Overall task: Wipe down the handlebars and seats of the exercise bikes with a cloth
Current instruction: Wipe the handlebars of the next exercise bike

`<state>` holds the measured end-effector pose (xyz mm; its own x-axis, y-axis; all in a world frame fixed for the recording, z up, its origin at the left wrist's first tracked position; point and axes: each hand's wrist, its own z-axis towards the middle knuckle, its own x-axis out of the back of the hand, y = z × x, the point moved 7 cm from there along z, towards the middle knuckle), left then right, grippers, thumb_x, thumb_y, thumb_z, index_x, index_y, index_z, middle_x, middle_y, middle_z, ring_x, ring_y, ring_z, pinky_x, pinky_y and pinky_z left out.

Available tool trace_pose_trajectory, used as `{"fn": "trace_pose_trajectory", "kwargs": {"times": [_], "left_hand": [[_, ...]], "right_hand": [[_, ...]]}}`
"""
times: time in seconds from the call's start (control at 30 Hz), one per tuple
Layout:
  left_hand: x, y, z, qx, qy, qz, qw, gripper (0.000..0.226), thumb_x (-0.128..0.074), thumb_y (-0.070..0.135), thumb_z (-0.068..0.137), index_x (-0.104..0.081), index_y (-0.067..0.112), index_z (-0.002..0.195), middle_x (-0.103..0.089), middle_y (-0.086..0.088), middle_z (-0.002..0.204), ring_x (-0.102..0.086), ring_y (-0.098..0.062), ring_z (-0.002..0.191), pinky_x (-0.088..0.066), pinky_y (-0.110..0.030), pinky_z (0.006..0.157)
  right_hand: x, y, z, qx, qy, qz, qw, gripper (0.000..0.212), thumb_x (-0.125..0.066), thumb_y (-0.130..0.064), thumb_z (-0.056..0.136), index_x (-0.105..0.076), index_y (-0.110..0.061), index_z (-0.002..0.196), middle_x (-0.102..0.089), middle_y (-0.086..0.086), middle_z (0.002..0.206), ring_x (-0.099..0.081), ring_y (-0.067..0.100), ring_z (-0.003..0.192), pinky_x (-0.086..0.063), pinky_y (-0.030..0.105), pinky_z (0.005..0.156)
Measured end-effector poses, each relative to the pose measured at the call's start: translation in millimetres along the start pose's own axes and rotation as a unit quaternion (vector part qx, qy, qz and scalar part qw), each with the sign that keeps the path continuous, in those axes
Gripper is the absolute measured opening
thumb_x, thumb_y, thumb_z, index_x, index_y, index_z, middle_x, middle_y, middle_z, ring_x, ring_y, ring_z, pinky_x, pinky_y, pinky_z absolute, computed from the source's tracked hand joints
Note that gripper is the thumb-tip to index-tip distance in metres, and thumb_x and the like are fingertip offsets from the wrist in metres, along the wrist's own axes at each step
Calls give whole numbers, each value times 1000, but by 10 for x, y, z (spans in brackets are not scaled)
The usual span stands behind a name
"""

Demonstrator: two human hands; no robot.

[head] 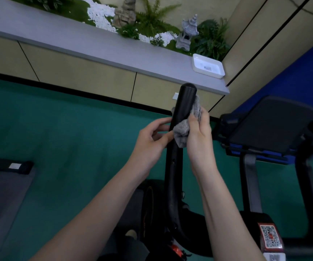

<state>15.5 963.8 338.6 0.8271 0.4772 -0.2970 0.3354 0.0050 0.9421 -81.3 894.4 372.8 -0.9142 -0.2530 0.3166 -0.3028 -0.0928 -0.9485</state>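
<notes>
Grey cloth (187,127) bunched round upper part of black handlebar (185,102), centre of view, just below far end cap. Gripped there by right hand (199,136), fingers curled round cloth and bar. Steadied by left hand (152,140), fingers (161,122) pinching bar beside cloth. Progress, as a judgement: mid-wipe on this bar. Right-side handlebar (306,185): wiped or not, cannot tell. No seat in view, likely still to do.

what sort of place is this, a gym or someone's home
Probably a shared gym or fitness room. A cloth is held against a bike handlebar, a dark console sits to its right, and a QR sticker on the frame below suggests public equipment.
</notes>
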Motion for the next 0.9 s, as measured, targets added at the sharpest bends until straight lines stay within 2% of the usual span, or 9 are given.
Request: {"fn": "trace_pose_trajectory", "kwargs": {"times": [0.07, 0.2, 0.3, 0.37, 0.43, 0.53, 0.63, 0.8, 0.9], "left_hand": [[3, -12, 12, 5, -6, -6, 1000, 29, -60, 1, 88, -63, 11, 115, -64, -20, 109, -62, -14, 85, -51, -27, 79], [13, 4, 52, -9, -12, -11, 1000, 21, -57, 5, 91, -63, 11, 111, -64, -12, 101, -62, 0, 77, -50, -15, 66], [83, 185, 83, -109, 9, 139, 984, 28, -56, 6, 92, -60, 11, 120, -61, -5, 113, -58, 3, 89, -47, -12, 76], [68, 397, 35, -244, 3, 297, 923, 36, -55, 5, 93, -55, 8, 129, -56, -6, 122, -53, -4, 104, -42, -14, 90], [-6, 502, -40, -361, -30, 422, 831, 41, -55, 3, 92, -51, 3, 132, -51, -10, 133, -49, -20, 118, -37, -27, 103], [-69, 511, -92, -428, -69, 513, 741, 41, -57, 1, 89, -53, 1, 130, -44, -10, 144, -44, -28, 128, -38, -42, 102], [-67, 518, -72, -435, -93, 533, 720, 43, -54, 0, 87, -52, 1, 131, -42, -9, 146, -39, -26, 135, -40, -45, 100], [-88, 534, -45, -440, -131, 549, 698, 44, -56, 7, 89, -51, 2, 132, -41, -10, 147, -37, -25, 137, -42, -47, 96], [-125, 497, -60, -451, -156, 559, 679, 43, -58, 9, 89, -53, 4, 131, -39, -8, 148, -35, -24, 138, -42, -47, 95]], "right_hand": [[13, 22, -110, -1, -10, -13, 1000, 34, -36, -19, 102, -43, -18, 136, -62, -5, 115, -59, 9, 104, -45, 23, 90], [102, 28, -286, 5, -18, -84, 996, 36, -40, -15, 101, -47, -20, 136, -63, -10, 111, -58, 2, 100, -42, 5, 79], [213, -6, -467, 35, 3, -134, 990, 36, -46, -14, 98, -52, -19, 134, -62, -9, 102, -52, -9, 80, -39, 6, 70], [289, -110, -574, 83, 54, -155, 983, 34, -53, -10, 95, -59, -15, 128, -60, -3, 99, -51, -5, 78, -41, 9, 70], [327, -274, -617, 152, 118, -174, 966, 30, -57, -3, 91, -64, -6, 119, -59, 3, 111, -54, 1, 98, -41, 6, 86], [203, -447, -585, 215, 132, -224, 941, 29, -59, 3, 87, -65, -1, 115, -57, 10, 114, -52, 7, 104, -35, 4, 91], [118, -399, -568, 214, 80, -254, 940, 28, -59, 5, 85, -68, -2, 110, -59, 8, 106, -58, 23, 99, -40, 13, 88], [318, -276, -615, 170, 48, -203, 963, 23, -60, 6, 85, -70, -5, 103, -62, -1, 100, -55, -1, 94, -38, 5, 84], [300, -280, -598, 152, 58, -196, 967, 24, -60, 3, 87, -68, -3, 108, -62, 0, 107, -55, 0, 100, -39, 8, 91]]}}
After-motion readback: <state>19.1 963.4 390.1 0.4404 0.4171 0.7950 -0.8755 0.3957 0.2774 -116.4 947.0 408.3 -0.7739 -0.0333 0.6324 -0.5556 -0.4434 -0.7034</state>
